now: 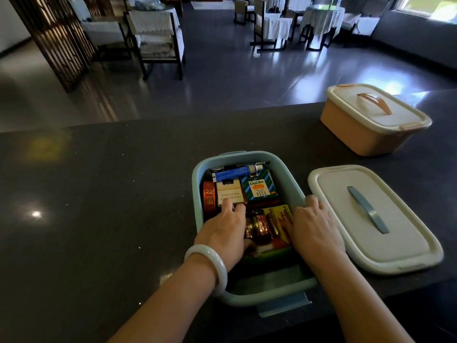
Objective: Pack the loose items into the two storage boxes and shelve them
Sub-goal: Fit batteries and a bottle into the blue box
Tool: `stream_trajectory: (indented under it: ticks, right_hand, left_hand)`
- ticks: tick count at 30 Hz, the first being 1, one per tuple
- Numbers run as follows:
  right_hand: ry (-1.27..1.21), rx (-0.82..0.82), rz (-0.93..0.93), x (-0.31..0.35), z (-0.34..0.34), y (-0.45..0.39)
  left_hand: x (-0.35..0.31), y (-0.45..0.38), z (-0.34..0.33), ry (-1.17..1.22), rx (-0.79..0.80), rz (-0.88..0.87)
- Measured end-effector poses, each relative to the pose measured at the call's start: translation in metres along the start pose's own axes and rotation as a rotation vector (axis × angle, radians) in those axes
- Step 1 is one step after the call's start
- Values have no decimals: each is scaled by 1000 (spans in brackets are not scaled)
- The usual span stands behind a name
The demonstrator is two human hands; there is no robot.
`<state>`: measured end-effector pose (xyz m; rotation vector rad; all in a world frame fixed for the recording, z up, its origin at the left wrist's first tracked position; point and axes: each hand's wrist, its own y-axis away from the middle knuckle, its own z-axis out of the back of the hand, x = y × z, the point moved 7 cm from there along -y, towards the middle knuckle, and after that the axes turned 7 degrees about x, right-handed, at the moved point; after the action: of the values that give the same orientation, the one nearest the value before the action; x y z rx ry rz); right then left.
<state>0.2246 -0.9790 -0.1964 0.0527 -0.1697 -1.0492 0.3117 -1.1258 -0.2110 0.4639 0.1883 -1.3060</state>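
Hands (223,227) (312,225) press items inside blue box (197,194), lid (371,219) just beside

Restaurant dining room: clothed tables (321,16), chairs (158,38)

Single view, head-worn, wide-angle. Looks forward and down from above the person's forearms onto a dark counter (99,194); the open blue box (197,184) sits close, low centre. The upper frame reaches across the floor to distant chairs (158,33). Straight edges bow near the borders.
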Motion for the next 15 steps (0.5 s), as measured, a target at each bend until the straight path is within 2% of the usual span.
stream_trajectory:
  ticks: [15]
  right_hand:
    - [-58, -2, -23, 0, 3, -3]
  left_hand:
    - [0, -1, -1, -28, -33, 0]
